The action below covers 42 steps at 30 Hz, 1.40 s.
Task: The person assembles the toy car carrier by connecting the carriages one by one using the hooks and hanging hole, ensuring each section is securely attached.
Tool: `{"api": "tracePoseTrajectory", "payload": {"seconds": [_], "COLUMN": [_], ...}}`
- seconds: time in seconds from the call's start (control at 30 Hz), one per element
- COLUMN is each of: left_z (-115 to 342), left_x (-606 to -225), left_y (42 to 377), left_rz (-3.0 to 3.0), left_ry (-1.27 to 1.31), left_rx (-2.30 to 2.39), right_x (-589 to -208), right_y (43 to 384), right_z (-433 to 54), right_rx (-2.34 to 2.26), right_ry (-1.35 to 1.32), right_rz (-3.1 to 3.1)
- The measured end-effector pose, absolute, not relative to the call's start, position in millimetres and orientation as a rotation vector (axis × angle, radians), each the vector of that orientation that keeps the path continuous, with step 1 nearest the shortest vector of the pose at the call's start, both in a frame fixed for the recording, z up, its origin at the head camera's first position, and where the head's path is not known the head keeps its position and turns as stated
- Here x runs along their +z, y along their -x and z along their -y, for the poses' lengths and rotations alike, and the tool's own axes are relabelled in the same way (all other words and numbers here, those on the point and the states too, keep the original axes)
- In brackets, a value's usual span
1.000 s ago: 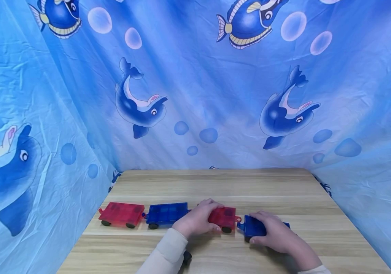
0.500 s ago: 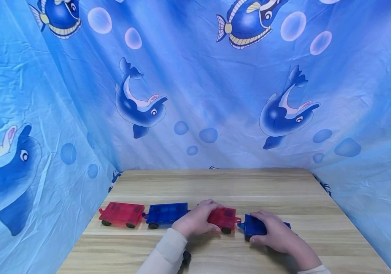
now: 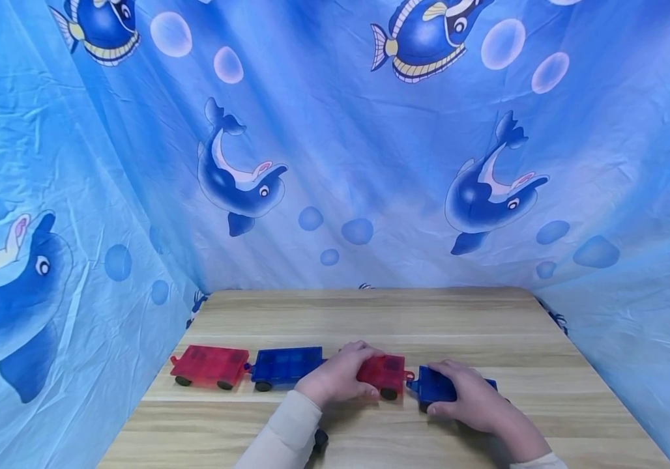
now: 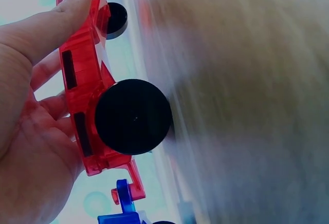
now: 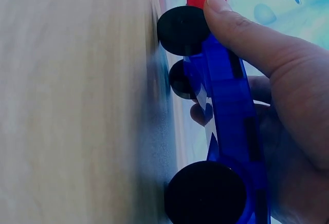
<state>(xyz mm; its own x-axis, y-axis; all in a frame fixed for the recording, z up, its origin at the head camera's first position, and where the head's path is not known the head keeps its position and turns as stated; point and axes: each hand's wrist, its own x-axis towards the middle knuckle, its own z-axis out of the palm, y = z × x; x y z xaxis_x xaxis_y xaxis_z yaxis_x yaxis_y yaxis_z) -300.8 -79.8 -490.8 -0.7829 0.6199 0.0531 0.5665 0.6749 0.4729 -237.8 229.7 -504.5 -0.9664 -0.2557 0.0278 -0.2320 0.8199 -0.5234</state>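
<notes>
Small flat toy train cars in clear red and blue plastic, with black wheels, stand in a row on the table. My left hand [image 3: 343, 373] grips a red car [image 3: 390, 369] by its sides; in the left wrist view its thumb lies near a wheel [image 4: 133, 117]. A red hook [image 4: 136, 183] there meets the blue loop [image 4: 123, 196] of the neighbouring car. My right hand [image 3: 466, 394] holds the rightmost blue car [image 3: 433, 385], thumb in front, fingers behind. Its blue coupling [image 3: 412, 386] sits right at the red loop [image 3: 408, 375]; whether they are hooked I cannot tell.
Left of my left hand stand a blue car [image 3: 285, 365] and, coupled or touching at its end, a red car [image 3: 210, 367]. A dark object [image 3: 320, 441] shows beside the left sleeve. Behind the wooden table [image 3: 370, 312] hangs a blue sea-creature curtain [image 3: 335, 163].
</notes>
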Motion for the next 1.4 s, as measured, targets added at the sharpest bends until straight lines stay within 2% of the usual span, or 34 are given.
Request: {"api": "tracePoseTrajectory", "payload": {"seconds": [1.4], "left_z": [77.0], "left_x": [-490.4], "left_y": [298.7], "left_rz": [-2.864], "left_ry": [-1.039], "left_rx": [0.567], "right_x": [-507.6], "right_y": [241.9], "right_z": [-233.0], "right_rx": [-0.826], "right_ry": [0.469], "right_rz": [-2.979]}}
